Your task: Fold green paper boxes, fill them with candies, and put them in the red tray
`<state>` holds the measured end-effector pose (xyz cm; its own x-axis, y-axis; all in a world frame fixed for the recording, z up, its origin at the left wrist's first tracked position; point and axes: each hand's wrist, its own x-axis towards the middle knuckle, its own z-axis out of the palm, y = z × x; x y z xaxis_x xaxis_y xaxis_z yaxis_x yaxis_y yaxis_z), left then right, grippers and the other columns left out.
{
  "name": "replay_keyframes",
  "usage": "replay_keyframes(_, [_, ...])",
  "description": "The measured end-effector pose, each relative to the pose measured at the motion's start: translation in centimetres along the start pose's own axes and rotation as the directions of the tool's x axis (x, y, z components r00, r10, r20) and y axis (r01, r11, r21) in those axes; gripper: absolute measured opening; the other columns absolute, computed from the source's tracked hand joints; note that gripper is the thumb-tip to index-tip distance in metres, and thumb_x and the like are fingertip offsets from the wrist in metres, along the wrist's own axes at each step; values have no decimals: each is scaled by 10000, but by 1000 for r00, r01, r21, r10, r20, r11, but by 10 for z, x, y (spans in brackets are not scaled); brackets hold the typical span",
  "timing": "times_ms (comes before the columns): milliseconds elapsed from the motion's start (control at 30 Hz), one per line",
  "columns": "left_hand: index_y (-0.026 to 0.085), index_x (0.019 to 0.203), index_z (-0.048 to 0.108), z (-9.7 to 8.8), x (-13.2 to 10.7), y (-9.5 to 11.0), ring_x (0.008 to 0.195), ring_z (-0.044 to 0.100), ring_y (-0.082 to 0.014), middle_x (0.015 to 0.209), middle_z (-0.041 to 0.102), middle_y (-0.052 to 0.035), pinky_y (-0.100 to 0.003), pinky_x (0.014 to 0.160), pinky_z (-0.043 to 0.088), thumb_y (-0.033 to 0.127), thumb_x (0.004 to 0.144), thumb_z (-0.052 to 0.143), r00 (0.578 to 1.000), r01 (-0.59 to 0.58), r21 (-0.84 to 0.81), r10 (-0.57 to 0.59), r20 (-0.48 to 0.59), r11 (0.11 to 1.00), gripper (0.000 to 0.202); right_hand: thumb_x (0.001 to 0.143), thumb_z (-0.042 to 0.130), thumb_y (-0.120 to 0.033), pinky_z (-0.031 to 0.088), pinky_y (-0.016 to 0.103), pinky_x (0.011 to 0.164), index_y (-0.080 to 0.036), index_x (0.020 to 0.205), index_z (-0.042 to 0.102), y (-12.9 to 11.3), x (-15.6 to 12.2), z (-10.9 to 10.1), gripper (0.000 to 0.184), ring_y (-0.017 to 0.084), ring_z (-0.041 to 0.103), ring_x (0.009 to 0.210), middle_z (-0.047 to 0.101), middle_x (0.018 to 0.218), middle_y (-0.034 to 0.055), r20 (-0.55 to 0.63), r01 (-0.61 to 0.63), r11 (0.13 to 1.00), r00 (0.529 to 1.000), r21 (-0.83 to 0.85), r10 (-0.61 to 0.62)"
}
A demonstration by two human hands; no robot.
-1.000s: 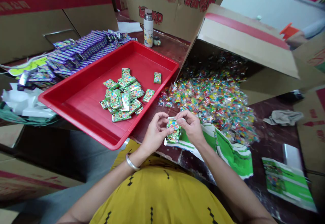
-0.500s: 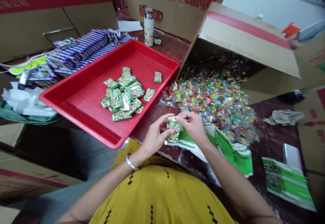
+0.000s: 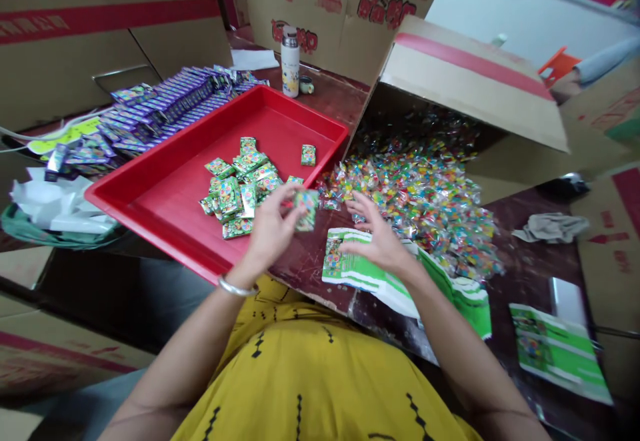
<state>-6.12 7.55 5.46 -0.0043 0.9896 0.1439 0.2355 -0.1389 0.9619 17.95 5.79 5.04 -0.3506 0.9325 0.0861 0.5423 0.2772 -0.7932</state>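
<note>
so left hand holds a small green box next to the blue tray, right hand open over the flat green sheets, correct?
Not quite: the tray is red, not blue, as the head view shows. The rest holds: the left hand grips a small green box at the tray's near edge, and the right hand is open over the flat green sheets.

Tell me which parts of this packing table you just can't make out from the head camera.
- The small green box at the left hand: motion-blurred, so its print is unreadable.
- Inside the big cardboard carton: its flap shades the back.
- Each candy bag in the pile: too small.
- The green flat sheets: partly hidden by the right forearm.
</note>
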Motion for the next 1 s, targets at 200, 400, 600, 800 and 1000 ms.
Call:
replay_keyframes(200, [217,1492,301,-11,-4,-6,1422,306,-356,1512,370,-160,-537,1187,239,280,721,803,936,-320,391,352,-12,863,922,971,491,-257,446,349,942,-203,987,742,29,23,-4,257,230,590,1035,656,1068,85,82,-35,861,993,-508,89])
replay_keyframes(400, [205,1486,309,54,-81,-49,1296,485,-382,1410,503,-210,-545,1058,407,306,647,851,916,-186,327,43,398,927,1004,968,524,-332,428,335,923,-237,905,770,30,26,26,271,237,525,1075,652,1085,64,169,81,795,985,-601,27])
replay_keyframes(600, [180,1500,249,58,-82,-63,1291,494,-345,1376,546,-218,-510,1057,405,228,699,813,913,-234,443,40,405,866,981,951,566,-374,436,367,949,-229,1083,738,43,22,27,261,255,517,1109,658,1153,78,162,124,820,986,-559,-39])
replay_keyframes(800, [195,1503,229,59,-82,-62,1278,509,-323,1409,519,-194,-483,1062,421,230,725,797,907,-277,489,57,418,827,963,936,600,-329,460,390,946,-239,1040,758,51,21,21,210,252,548,1068,687,1104,70,118,169,862,985,-478,-128])
replay_keyframes(1000, [175,1489,281,59,-86,-62,1300,505,-310,1427,513,-185,-478,1088,411,172,763,744,904,-278,440,78,420,854,862,890,651,-264,466,410,950,-217,1000,730,44,9,15,144,261,576,1085,711,1087,79,37,182,925,983,-334,-180])
